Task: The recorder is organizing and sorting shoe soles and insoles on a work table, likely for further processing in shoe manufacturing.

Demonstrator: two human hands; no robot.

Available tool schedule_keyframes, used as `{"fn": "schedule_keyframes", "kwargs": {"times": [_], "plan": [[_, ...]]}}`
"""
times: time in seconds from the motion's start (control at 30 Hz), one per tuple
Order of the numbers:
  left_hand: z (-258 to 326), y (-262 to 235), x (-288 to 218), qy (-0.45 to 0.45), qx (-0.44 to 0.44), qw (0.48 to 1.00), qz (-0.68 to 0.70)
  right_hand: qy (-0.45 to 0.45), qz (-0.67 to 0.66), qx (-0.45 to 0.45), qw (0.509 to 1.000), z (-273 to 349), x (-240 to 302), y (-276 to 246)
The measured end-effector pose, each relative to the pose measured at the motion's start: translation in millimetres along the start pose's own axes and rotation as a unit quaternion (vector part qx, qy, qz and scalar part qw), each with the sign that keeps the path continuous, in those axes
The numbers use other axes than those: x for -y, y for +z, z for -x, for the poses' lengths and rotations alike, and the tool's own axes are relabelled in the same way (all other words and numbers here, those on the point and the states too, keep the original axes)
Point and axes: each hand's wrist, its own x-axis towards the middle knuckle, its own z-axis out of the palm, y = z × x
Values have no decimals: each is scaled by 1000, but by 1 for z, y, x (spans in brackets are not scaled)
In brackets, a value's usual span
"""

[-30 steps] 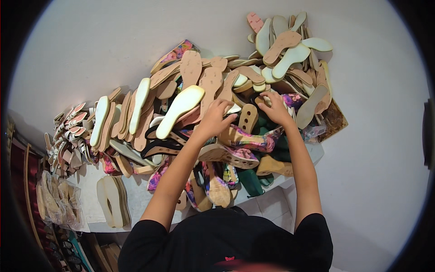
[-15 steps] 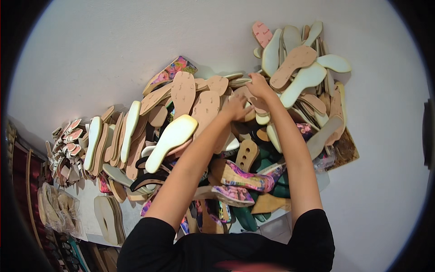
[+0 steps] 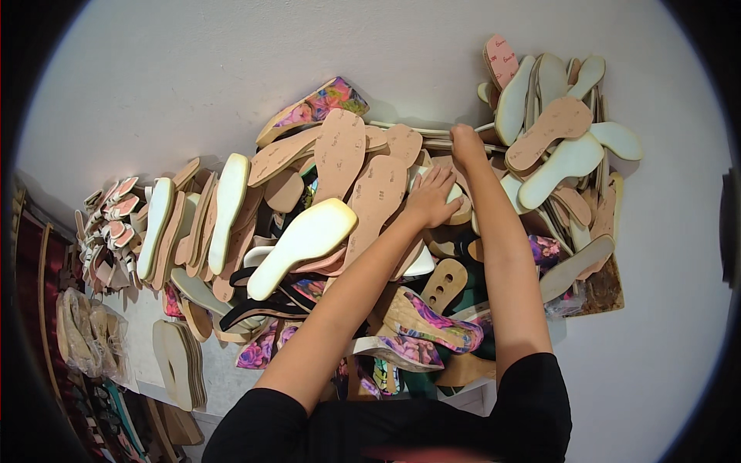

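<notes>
A big heap of shoe insoles and soles lies against a white wall. My left hand (image 3: 432, 197) rests palm down with fingers spread on a tan insole (image 3: 376, 202) in the middle of the heap. My right hand (image 3: 466, 145) is farther back by the wall, its fingers curled around the edge of thin flat insoles (image 3: 421, 133); what exactly it grips is hidden. A cream foam sole (image 3: 301, 243) lies just left of my left forearm. Floral wedge soles (image 3: 432, 322) sit between my forearms.
A stack of cream and tan insoles (image 3: 559, 135) stands to the right of my right hand. A floral wedge (image 3: 312, 108) leans on the wall at the back. More insoles (image 3: 158, 224) trail off left, and flat sole stacks (image 3: 181, 363) lie lower left.
Both hands have reached farther back into the heap toward the wall. The right hand went from the middle of the pile to its rear edge and curled its fingers.
</notes>
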Motion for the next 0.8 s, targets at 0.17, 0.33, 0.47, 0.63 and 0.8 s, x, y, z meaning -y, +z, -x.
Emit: {"fn": "schedule_keyframes", "kwargs": {"times": [0.17,0.33,0.47,0.63,0.8], "plan": [[0,-2,6,38,-68,997,-6,-105,-125,-84,983,22,14,-31],[-11,-50,-15,13,-295,921,254,-73,-201,-171,962,59,25,-62],[-22,-84,-26,-4,-373,904,211,-27,-237,-234,942,93,28,-90],[-53,-94,-1,5,-357,930,87,4,-414,-238,879,126,28,-114],[-90,-56,13,-61,-191,895,-399,-61,-421,-164,890,180,36,-140]]}}
